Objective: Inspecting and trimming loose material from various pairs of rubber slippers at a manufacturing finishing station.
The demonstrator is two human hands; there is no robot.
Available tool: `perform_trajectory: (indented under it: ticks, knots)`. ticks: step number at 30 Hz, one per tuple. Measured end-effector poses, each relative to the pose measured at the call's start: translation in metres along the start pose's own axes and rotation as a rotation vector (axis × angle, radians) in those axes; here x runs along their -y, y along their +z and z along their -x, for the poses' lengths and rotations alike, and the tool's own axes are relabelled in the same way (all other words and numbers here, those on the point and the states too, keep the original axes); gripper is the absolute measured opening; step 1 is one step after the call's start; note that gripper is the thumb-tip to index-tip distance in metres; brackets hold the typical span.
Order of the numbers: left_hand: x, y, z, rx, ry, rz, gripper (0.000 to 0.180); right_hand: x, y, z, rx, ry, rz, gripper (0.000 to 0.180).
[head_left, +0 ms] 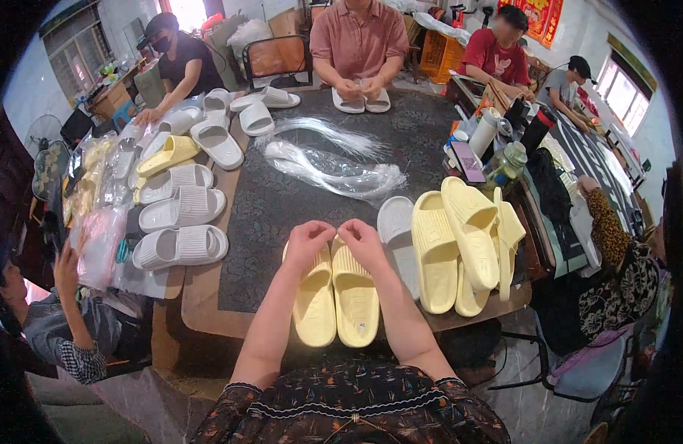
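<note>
A pair of pale yellow slippers point(314, 314) lies side by side at the table's near edge, heels toward me. My left hand point(309, 241) is over the strap of the left slipper, thumb and fingertips pinched together. Close beside it, my right hand point(362, 244) pinches in the same way above the right slipper's strap. Whatever thin thing they hold, if any, is too small to make out. Beyond my hands lies a bundle of clear plastic strands point(341, 169). To the right are several more yellow slippers point(471, 233), partly stacked, and a grey slipper point(399, 229).
Grey slippers point(182, 207) line the table's left side, near plastic bags point(105, 240). Bottles point(483, 133) and a phone point(467, 161) stand at the right. Across the dark tabletop point(260, 222), a person point(360, 44) handles a grey pair. Other people work around.
</note>
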State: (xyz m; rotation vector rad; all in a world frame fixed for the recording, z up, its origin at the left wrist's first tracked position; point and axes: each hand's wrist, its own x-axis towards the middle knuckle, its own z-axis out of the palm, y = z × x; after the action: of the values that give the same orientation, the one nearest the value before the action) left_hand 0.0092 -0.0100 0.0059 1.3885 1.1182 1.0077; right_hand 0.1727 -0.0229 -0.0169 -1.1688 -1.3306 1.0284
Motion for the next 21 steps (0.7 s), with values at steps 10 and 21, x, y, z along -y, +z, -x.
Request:
perform_trajectory:
  ticks: [10,21]
  knots:
    - [0.005,-0.003,-0.004,-0.027,0.041,0.058,0.013,0.002,0.001,0.0,-0.043,0.003,0.034,0.016]
    - [0.003,-0.002,-0.003,-0.028,0.065,0.001,0.015,0.004,0.002,0.001,-0.029,-0.015,-0.021,0.015]
